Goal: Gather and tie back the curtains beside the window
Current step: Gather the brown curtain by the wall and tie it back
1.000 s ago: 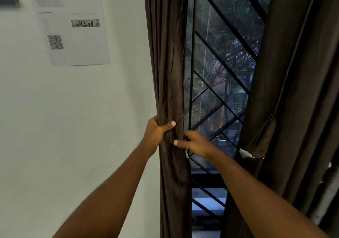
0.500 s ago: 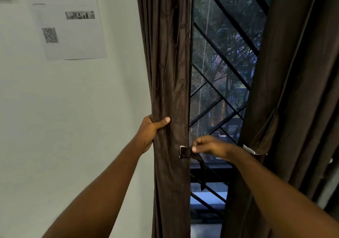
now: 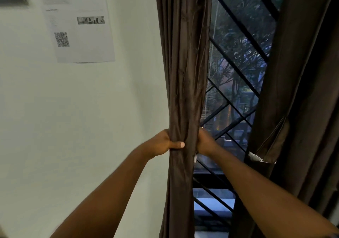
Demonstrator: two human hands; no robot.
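Note:
A dark brown left curtain [image 3: 185, 68] hangs gathered into a narrow bunch beside the window [image 3: 236, 83]. My left hand [image 3: 162, 145] grips the bunch from the left, thumb across its front. My right hand [image 3: 204, 144] presses against the bunch from the right, its fingers hidden behind the fabric. A small pale tip of the tie-back [image 3: 195, 158] shows just under my right hand. The right curtain [image 3: 300, 91] hangs loosely at the right, with its own tie-back strip [image 3: 273, 142] dangling.
A printed sheet with a QR code [image 3: 78, 23] is stuck on the pale wall [image 3: 73, 118] to the left. Black diagonal window bars [image 3: 238, 26] cross the glass, with trees outside. A dark sill runs below my right forearm.
My right hand, which pinched the tie-back end to the right of the curtain, has moved left against the bunch. The left hand squeezed the curtain narrower. The view shifted slightly.

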